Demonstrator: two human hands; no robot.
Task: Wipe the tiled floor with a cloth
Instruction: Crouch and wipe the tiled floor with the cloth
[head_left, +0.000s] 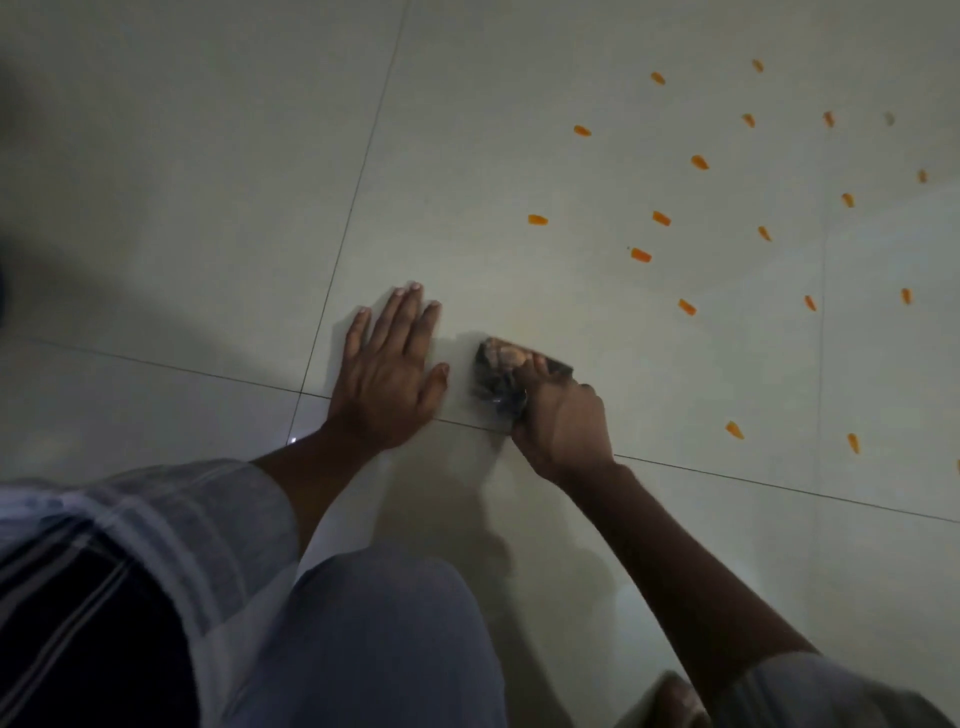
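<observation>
I am pressing the cloth (501, 376) onto the tiled floor (208, 156) with my right hand (563, 421), fingers curled around the wad. My left hand (387, 369) is bracing flat, fingers spread. Next, I judge, I should sweep far-right toward the orange marks (698, 162).

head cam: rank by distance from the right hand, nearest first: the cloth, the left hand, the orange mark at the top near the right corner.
1. cloth: gripped in the right hand, pressed on the tiled floor.
2. left hand: flat on the floor, just left of the cloth.
3. orange mark: far up and to the right.
</observation>
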